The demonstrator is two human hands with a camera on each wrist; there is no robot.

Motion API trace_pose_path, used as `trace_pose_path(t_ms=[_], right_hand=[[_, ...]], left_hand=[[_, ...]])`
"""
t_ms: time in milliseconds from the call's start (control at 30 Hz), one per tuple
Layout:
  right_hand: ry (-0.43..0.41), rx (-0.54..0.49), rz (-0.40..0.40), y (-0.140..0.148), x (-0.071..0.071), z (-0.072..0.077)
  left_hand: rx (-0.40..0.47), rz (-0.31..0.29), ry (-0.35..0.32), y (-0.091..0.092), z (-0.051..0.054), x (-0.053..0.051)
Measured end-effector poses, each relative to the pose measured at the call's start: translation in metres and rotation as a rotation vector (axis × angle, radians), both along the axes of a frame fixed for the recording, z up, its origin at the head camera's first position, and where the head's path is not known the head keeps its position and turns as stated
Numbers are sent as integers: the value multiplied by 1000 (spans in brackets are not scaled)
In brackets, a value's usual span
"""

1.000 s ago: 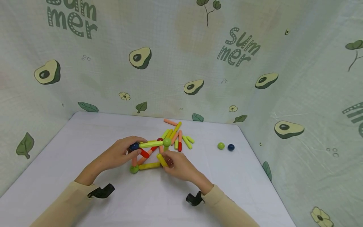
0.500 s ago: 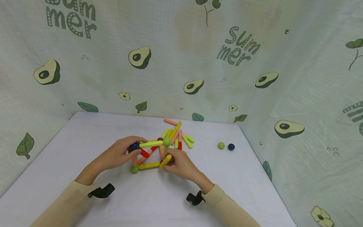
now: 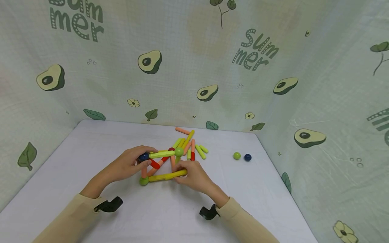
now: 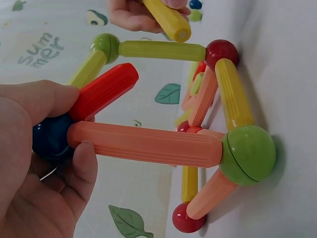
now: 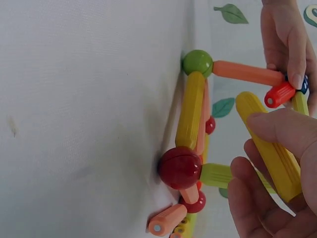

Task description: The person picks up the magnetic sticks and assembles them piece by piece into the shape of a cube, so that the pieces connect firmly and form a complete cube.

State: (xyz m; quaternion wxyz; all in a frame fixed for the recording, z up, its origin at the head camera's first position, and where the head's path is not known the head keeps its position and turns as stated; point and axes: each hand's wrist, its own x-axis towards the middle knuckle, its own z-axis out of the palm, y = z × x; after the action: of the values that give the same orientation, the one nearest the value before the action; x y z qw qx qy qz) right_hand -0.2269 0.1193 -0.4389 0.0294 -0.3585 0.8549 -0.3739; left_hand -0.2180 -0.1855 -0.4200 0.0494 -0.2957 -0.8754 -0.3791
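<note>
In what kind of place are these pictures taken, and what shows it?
Probably a screened-off recording corner: a white tabletop with patterned cloth behind and beside it, and a black device at the person's left sleeve.

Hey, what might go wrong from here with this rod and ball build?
The red rod juts from the blue ball with its far end free, so a bump might knock it loose. If the left grip on that ball slackens, the raised corner may sag. The yellow rod in the right grip is close to the frame and could jostle it.
</note>
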Motion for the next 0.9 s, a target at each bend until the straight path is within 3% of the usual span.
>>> trace_pose_path(t_ms=[367, 900], right_hand=[[72, 62, -20, -3, 1, 0], [115, 37, -78, -12, 4, -1]], left_hand=[[-11, 6, 7, 1, 1, 0], [-12, 11, 9, 1, 0, 1]])
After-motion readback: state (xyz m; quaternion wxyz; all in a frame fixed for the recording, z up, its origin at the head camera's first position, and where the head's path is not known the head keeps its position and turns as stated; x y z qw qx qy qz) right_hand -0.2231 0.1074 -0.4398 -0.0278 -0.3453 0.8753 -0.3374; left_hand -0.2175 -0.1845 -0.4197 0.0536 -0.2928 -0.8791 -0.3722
